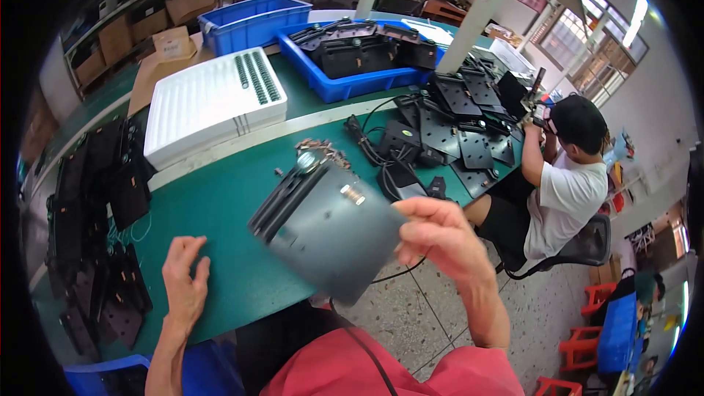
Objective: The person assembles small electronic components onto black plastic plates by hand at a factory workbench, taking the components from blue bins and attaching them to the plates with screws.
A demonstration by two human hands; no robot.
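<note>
Step in hand, as judged: handling the dark grey square metal-looking plate [345,242], held tilted above the green-topped bench [213,213]. Any next move calls for a steady edge hold. Right grip [444,242] pinches its right edge, forearm raised; left grip [185,279] hovers unladen, fingers curled, thumb apart.
</note>
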